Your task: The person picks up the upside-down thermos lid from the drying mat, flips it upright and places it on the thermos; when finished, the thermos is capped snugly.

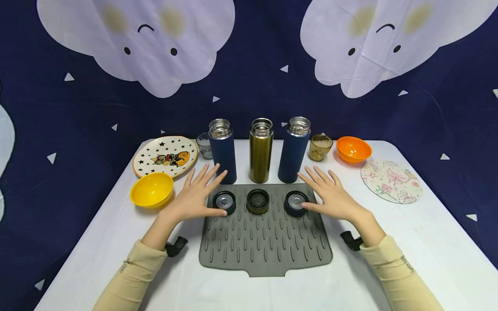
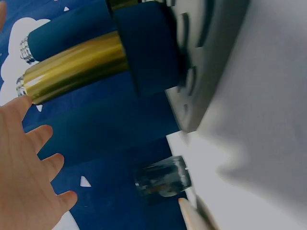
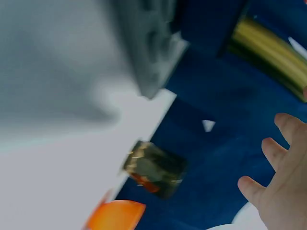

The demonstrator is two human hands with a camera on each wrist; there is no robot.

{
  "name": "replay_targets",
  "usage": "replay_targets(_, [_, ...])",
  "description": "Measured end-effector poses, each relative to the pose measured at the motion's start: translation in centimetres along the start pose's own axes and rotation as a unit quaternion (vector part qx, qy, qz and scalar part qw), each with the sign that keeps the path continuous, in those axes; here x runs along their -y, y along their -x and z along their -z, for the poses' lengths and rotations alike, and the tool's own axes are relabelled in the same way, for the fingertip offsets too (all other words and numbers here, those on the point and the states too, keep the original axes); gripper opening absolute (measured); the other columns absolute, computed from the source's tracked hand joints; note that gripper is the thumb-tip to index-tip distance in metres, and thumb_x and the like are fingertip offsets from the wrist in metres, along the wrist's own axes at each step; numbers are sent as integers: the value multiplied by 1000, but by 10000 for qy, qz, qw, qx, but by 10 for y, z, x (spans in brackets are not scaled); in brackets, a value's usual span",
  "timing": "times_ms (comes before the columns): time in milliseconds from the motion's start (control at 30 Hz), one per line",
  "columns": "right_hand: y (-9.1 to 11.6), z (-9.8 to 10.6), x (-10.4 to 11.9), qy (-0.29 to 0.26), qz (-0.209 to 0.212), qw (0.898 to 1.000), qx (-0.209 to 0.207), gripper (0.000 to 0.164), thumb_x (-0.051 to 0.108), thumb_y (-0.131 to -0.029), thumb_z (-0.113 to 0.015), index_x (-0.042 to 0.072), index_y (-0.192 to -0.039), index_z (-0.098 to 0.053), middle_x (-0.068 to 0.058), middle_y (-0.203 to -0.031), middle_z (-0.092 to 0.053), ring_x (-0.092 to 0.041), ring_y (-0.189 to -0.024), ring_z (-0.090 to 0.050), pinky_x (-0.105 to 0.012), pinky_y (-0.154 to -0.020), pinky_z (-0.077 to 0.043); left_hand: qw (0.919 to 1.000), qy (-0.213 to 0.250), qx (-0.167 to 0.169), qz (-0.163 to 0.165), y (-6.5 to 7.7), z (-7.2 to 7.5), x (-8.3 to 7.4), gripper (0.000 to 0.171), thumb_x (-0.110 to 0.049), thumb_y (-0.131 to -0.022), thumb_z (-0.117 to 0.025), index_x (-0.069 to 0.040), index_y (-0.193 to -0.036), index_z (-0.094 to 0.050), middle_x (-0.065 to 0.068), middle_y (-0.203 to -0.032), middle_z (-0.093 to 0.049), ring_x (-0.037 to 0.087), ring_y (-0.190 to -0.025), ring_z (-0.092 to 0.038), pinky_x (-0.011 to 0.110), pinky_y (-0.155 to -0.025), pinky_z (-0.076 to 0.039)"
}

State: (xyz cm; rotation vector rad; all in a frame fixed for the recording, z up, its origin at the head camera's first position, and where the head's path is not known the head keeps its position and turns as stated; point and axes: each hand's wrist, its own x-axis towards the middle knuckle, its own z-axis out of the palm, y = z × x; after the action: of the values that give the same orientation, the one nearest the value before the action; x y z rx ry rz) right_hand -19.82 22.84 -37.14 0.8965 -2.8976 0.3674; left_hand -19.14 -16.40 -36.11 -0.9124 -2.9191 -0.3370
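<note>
My left hand point(image 1: 196, 193), fingers spread, hovers by the left blue bottle point(image 1: 223, 157) and the left lid point(image 1: 224, 202). Likewise spread, my right hand point(image 1: 330, 195) is beside the right blue bottle point(image 1: 292, 155), its thumb overlapping the edge of the right lid point(image 1: 294, 203); I cannot tell if they touch. Between the blue bottles stands a gold bottle point(image 1: 261, 155). All three bottles are upright with bare metal necks. A middle lid point(image 1: 257, 201) lies with the others on a grey ridged mat point(image 1: 264, 246). Neither hand holds anything.
At the left are a yellow bowl point(image 1: 151, 191), a cat-patterned plate point(image 1: 183, 144) and a clear glass point(image 1: 204, 147). An amber glass point(image 1: 320, 148), an orange bowl point(image 1: 353, 150) and a round floral mat point(image 1: 393, 183) sit at the right on the white table point(image 1: 428, 259).
</note>
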Motion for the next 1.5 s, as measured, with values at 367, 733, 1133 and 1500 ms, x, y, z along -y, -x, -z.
replay_targets(367, [0, -14, -33, -998, -712, 9901, 682, 71, 31, -83, -66, -6, -136, -38, -17, -104, -60, -31, -94, -55, -49, -82, -40, 9974, 548, 371, 272, -9, -21, 12, 99, -51, -63, -78, -7, -141, -37, 12, -138, -45, 37, -135, -24, 58, -107, -4])
replay_targets(733, [-5, -22, -39, -1683, -1156, 9691, 1386, 72, 22, -82, -67, -17, -133, -33, -2, -74, -54, -13, -64, -47, -28, -60, -39, 9954, 514, 708, 387, -16, -33, 17, 88, -46, -64, -79, -2, -134, -46, 17, -132, -50, 36, -124, -41, 60, -104, -15])
replay_targets(1133, [-6, -23, -37, -1735, -1017, 9681, 1494, 69, 13, -79, -68, -18, -131, -34, -2, -72, -54, -13, -63, -46, -28, -59, -38, 9974, 570, 371, 254, -21, -35, 19, 70, -38, -64, -81, -3, -120, -57, 13, -118, -59, 31, -113, -50, 54, -100, -26])
replay_targets(1500, [-12, -10, -32, -1536, -936, 9731, 1440, 62, 15, -81, -67, -14, -130, -40, -3, -75, -57, -13, -64, -48, -27, -58, -40, 9919, 1046, -417, 586, -28, -16, 18, 69, -36, -62, -82, -3, -116, -53, 12, -114, -59, 34, -113, -48, 48, -102, -24])
